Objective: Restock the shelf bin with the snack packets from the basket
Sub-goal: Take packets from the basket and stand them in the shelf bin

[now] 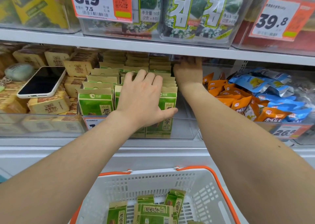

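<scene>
A clear shelf bin (185, 128) on the middle shelf holds rows of green and tan snack packets (95, 101) standing upright. My left hand (143, 97) lies over the front packets of the right-hand row, fingers curled over their tops and thumb against the front packet's right side. My right hand (188, 70) reaches deep to the back right of the bin under the upper shelf; its fingers are hidden in shadow. Below, a white basket (209, 198) with orange handles holds several more green packets (153, 211).
A phone (41, 82) lies on tan packets in the bin to the left. Orange and blue snack bags (255, 99) fill the bin to the right. The upper shelf edge (153, 48) hangs low over the bin, with seaweed packs and price tags above.
</scene>
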Available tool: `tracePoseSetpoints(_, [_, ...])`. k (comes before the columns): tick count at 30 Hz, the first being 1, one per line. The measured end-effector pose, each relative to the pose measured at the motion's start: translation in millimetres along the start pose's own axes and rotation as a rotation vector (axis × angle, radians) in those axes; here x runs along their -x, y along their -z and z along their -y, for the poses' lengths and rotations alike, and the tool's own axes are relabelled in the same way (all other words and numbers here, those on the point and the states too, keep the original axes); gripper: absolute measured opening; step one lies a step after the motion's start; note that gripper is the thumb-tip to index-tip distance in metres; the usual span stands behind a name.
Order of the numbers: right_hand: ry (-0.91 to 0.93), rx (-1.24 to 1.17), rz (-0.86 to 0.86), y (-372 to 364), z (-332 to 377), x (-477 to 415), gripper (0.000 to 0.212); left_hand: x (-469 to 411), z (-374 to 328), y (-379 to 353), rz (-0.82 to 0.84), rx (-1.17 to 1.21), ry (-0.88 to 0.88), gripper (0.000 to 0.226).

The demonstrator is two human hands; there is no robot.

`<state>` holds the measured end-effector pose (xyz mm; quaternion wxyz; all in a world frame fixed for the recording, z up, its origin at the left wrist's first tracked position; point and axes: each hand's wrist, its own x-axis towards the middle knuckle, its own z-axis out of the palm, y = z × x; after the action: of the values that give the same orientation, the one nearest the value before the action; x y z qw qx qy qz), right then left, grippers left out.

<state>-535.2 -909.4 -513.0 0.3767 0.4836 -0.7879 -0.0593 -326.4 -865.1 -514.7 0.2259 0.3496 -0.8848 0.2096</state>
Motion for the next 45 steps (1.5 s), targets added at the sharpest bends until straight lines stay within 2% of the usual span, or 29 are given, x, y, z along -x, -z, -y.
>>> tracePoseSetpoints(3, [0.135,-0.052,0.173,-10,0,1,0.026,0,0,0,0.01,0.001,-0.002,0.1])
tracePoseSetpoints(6, [0.201,0.061,0.307,1,-4,11,0.041,1,0,1,0.018,-0.003,-0.006,0.101])
tracePoseSetpoints(9, [0.227,0.071,0.311,18,-10,32,0.049,4,-1,6,0.019,-0.019,0.002,0.104])
tracePoseSetpoints(13, [0.156,-0.19,0.258,53,-20,65,0.033,13,-7,14,-0.073,0.035,0.02,0.103])
tracePoseSetpoints(16, [0.036,-0.45,0.111,76,-28,88,0.018,24,-10,22,-0.216,0.155,-0.017,0.081])
tracePoseSetpoints(18, [-0.029,-0.568,-0.003,82,-29,108,0.021,32,-14,26,-0.297,0.242,-0.118,0.05])
tracePoseSetpoints(20, [-0.079,-0.651,-0.159,84,-27,132,0.027,43,-17,27,-0.282,0.353,-0.224,0.024])
tracePoseSetpoints(21, [-0.09,-0.687,-0.248,84,-27,145,0.028,51,-19,26,-0.226,0.402,-0.25,0.018])
tracePoseSetpoints(23, [-0.058,-0.746,-0.361,80,-25,171,0.021,66,-25,22,-0.045,0.41,-0.282,0.025])
tracePoseSetpoints(25, [0.019,-0.737,-0.367,70,-20,195,0.015,78,-34,15,0.24,0.326,-0.336,0.032])
tracePoseSetpoints(28, [0.105,-0.697,-0.226,51,-7,233,0.011,94,-48,-2,0.704,0.314,-0.381,0.023])
tracePoseSetpoints(29, [0.13,-0.68,-0.167,44,-3,244,0.008,100,-53,-12,0.831,0.306,-0.376,0.023])
tracePoseSetpoints(31, [0.217,-0.616,-0.029,33,1,262,0.013,113,-63,-32,1.033,0.28,-0.335,0.026])
tracePoseSetpoints(34, [0.395,-0.502,0.415,28,3,284,0.008,135,-79,-62,1.165,0.287,-0.303,0.024])
tracePoseSetpoints(36, [0.507,-0.464,0.592,25,8,297,0.016,154,-92,-78,1.227,0.307,-0.294,0.025])
tracePoseSetpoints(39, [0.642,-0.442,0.739,23,27,316,0.01,191,-107,-103,1.373,0.314,-0.311,0.039])
tracePoseSetpoints(45, [0.677,-0.443,0.95,10,59,343,0.029,245,-110,-113,1.588,0.417,-0.325,0.084])
